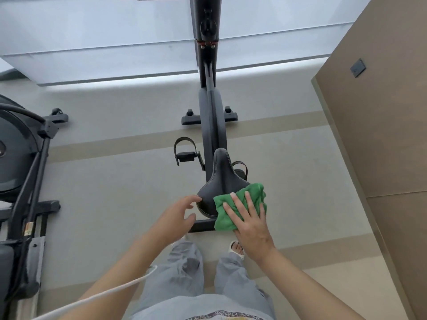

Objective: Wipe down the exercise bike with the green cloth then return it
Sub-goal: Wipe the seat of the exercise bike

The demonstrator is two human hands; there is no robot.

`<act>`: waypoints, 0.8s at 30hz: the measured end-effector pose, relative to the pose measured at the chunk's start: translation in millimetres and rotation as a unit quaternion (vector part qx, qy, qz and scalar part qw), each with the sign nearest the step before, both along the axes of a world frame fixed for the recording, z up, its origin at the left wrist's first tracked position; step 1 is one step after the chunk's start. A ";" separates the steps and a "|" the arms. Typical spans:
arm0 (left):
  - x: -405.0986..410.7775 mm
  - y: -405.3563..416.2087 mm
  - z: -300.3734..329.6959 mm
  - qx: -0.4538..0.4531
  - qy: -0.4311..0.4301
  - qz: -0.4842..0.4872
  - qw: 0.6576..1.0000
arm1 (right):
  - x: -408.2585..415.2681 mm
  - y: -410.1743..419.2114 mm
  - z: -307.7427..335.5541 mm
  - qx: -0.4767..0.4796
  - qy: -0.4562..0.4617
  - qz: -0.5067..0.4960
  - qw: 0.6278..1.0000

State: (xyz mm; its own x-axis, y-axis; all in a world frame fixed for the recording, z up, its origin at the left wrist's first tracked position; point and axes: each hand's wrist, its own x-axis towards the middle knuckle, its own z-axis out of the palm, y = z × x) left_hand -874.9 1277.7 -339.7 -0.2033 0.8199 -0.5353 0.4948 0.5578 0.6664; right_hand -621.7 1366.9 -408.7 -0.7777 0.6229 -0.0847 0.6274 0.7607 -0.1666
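Note:
A black exercise bike (211, 116) stands straight ahead of me, its frame running away toward the window. Its black saddle (218, 179) is the nearest part. A crumpled green cloth (249, 195) lies over the saddle's rear right side. My right hand (248, 221) presses flat on the cloth, fingers spread. My left hand (179, 214) hovers at the saddle's rear left edge with its fingers apart and nothing in it; the fingertips are close to the saddle or just touching it.
Another dark exercise machine (23, 162) stands at the left. A brown wall panel (381, 112) rises at the right. The bike's left pedal (186, 154) sticks out beside the saddle. A white cable (111, 293) crosses my left forearm. Grey floor lies around the bike.

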 end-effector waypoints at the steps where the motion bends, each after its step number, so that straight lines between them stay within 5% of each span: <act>1: -4.8 1.0 0.9 0.007 0.008 0.025 1.000 | -9.8 2.7 0.7 0.013 0.000 0.012 1.000; 7: -31.3 0.3 5.6 0.054 0.026 0.067 0.996 | -76.1 2.3 7.3 0.000 -0.028 0.101 0.994; 11: -43.2 3.7 10.7 0.073 0.031 0.086 0.993 | -134.4 -0.7 14.8 -0.048 -0.134 0.134 0.981; 15: -51.8 5.2 18.3 0.089 0.038 0.094 0.991 | -150.1 3.9 22.0 0.022 -0.215 0.213 0.953; 24: -27.6 9.2 24.2 0.077 0.027 0.051 0.995 | -35.0 40.4 5.9 0.108 -0.014 0.378 0.920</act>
State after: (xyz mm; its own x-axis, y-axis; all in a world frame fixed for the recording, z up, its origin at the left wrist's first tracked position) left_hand -902.5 1286.9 -315.5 -0.3143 0.8649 -0.3913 0.4778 0.5003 0.7221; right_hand -656.7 1407.3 -402.7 -0.9948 -0.0892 -0.0484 -0.0915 0.9947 0.0466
